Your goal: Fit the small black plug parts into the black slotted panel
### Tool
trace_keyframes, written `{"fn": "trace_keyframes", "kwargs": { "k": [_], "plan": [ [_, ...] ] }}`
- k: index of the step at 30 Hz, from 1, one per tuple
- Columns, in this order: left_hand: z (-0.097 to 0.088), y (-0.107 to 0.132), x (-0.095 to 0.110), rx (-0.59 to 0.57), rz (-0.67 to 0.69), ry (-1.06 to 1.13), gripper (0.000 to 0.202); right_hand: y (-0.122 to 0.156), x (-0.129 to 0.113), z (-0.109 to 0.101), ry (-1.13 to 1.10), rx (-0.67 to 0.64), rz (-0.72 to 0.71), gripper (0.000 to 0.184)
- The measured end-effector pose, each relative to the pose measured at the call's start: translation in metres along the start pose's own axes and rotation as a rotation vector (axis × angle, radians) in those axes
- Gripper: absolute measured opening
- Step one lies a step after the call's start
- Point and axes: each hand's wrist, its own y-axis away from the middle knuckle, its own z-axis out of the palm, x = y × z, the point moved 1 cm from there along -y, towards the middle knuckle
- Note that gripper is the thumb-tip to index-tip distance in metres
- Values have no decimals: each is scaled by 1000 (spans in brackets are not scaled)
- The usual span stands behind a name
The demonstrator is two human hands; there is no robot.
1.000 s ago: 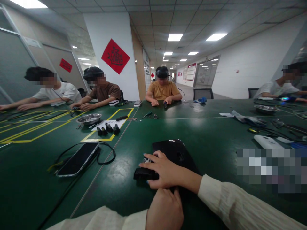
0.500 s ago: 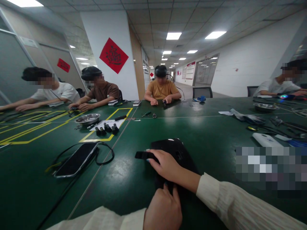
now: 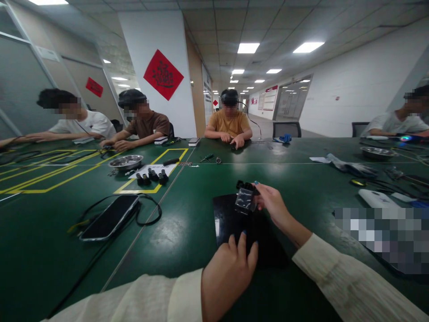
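Note:
My right hand (image 3: 273, 203) grips a small black part with a clear, boxy, shiny face (image 3: 245, 200). Thumb and fingers close on its right side, above the far end of a flat black panel (image 3: 231, 223). What kind of part it is I cannot make out. The panel lies on the green table in front of me, its left edge catching a pale reflection. My left hand (image 3: 231, 273) has its fingers stretched out and apart over the near part of this panel, the fingertips seemingly resting on it.
To the left lies a phone (image 3: 110, 218) with a black cable looped round it. Beyond it are several black sockets (image 3: 152, 176) on white paper and a metal bowl (image 3: 126, 163). Gloves (image 3: 350, 165) and a white case (image 3: 378, 198) lie right. Several people sit around the table.
My right hand has moved right and turned, showing the part's clear face. The fingers of my left hand have spread over the panel. The view has shifted slightly.

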Motion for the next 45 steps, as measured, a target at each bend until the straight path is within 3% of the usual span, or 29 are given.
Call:
{"fn": "trace_keyframes", "kwargs": {
  "k": [5, 8, 12, 20, 25, 30, 32, 37, 45],
  "plan": [
    [4, -3, -5, -67, 109, -10, 47, -3, -9, -27, 586, 182, -397, 50],
    [1, -2, -6, -88, 148, -8, 55, 3, -10, -27, 844, 269, -522, 43],
    [1, -2, -5, -78, 150, -36, 54, 12, -10, -20, 1009, 296, -622, 36],
    [1, -1, -4, -102, 159, -49, 56, 29, -17, -5, 1164, 323, -720, 25],
    [3, -1, -2, -82, 131, -32, 52, 33, -16, 0, 1092, 181, -652, 22],
    [4, -1, -2, -82, 134, -42, 50, 35, -16, 4, 994, -12, -593, 44],
    [5, -1, -1, -82, 141, -52, 50, 37, -16, 5, 972, -60, -593, 44],
    [10, 2, 5, -10, 78, -79, 44, 43, -13, 10, 1032, -43, -642, 37],
    [9, 2, 5, 0, 92, -86, 43, 47, -10, 13, 1162, -26, -715, 47]
  ]
}}
